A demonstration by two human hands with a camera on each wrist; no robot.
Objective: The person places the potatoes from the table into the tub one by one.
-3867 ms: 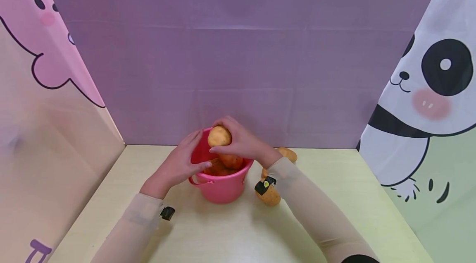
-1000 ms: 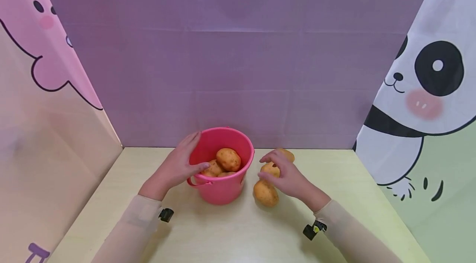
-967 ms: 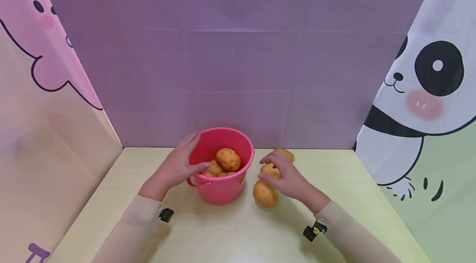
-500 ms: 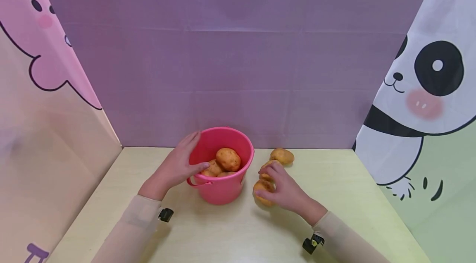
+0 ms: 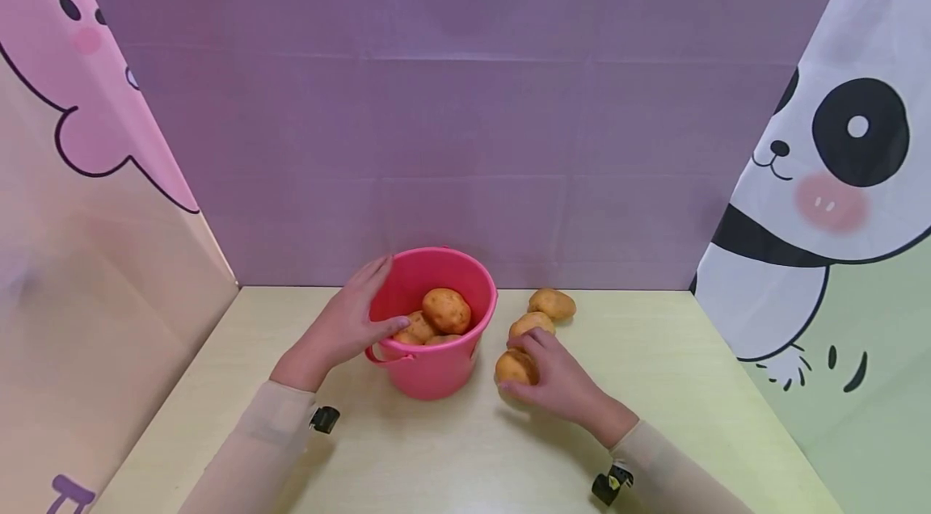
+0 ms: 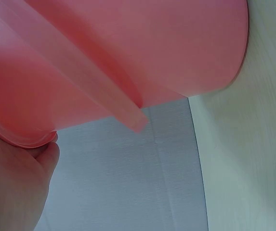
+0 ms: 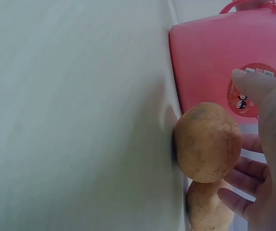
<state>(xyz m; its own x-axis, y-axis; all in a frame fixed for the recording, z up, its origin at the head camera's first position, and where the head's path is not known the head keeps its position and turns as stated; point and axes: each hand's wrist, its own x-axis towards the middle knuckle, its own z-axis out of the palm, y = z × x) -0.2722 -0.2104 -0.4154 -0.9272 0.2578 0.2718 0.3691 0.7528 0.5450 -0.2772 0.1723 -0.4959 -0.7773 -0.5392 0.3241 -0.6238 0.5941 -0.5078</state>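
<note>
Left hand point(image 5: 342, 328) grips the rim of the round pink plastic bucket point(image 5: 435, 372), thumb hooked over the lip, fingers curved against the outer wall; the left wrist view shows only part of the thumb and bucket wall, rest cut off. One bucket, on the pale wooden tabletop point(image 5: 436, 457) near the purple back wall. Inside it three brown potatoes point(image 5: 446, 309) are visible, lower ones half hidden by the rim, so any more cannot be told. Right of the bucket, right hand point(image 5: 556, 381) has fingers curled around a brown oval potato on the table point(image 5: 513, 367), partly covered by the fingers. Two loose potatoes point(image 5: 531, 325) lie behind it, apart from the hand. Six potatoes counted.
</note>
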